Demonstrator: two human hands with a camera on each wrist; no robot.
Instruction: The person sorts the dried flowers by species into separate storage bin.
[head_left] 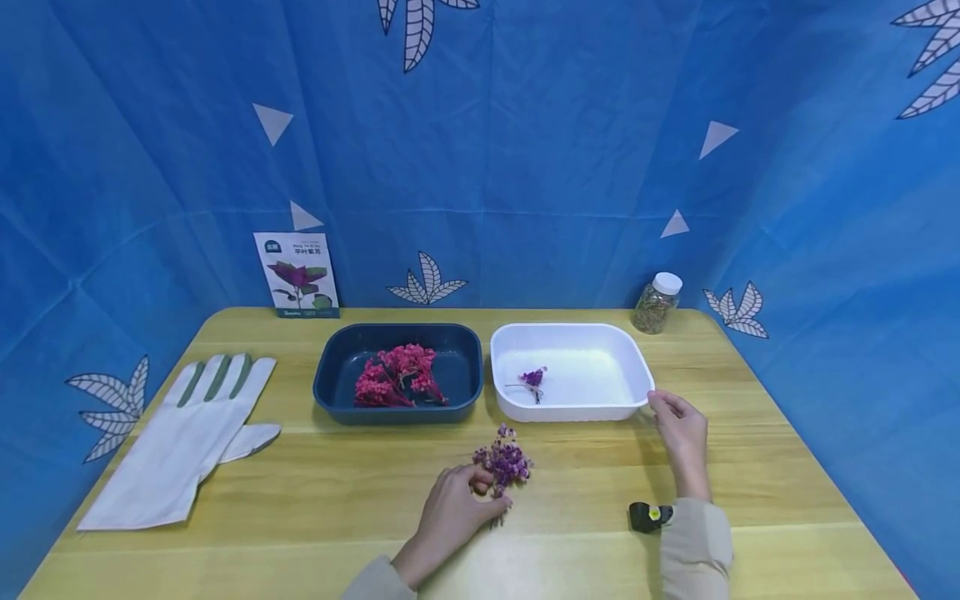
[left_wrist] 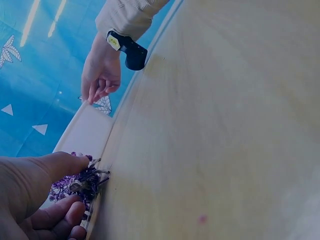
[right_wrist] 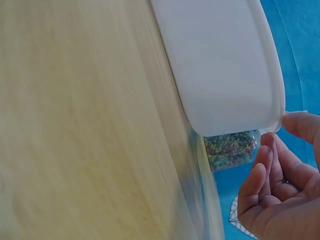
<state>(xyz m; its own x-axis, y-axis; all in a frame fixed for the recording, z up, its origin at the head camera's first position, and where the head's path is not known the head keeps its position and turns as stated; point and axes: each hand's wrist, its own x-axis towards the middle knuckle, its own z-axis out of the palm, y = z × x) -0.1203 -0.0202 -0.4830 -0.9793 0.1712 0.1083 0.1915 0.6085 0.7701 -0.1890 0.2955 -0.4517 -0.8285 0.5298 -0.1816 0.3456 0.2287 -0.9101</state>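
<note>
My left hand (head_left: 457, 510) pinches a small bunch of dried purple flowers (head_left: 507, 461) by its stems, over the table in front of the trays. In the left wrist view the purple blooms (left_wrist: 70, 187) show between thumb and fingers. My right hand (head_left: 681, 433) pinches the near right corner of the white tray (head_left: 570, 412), thumb and fingers at its rim, as the right wrist view also shows. Inside that tray lies a small purple sprig (head_left: 533, 379). Beside it on the left, a dark blue tray (head_left: 397, 415) holds pinkish-red dried flowers (head_left: 405, 371).
A white glove with green stripes (head_left: 176, 450) lies at the left of the table. Against the blue curtain (head_left: 487, 150) stands a seed packet (head_left: 298, 275). A jar with a white lid (head_left: 657, 304) stands at the back right. The right wrist wears a black device (head_left: 649, 517).
</note>
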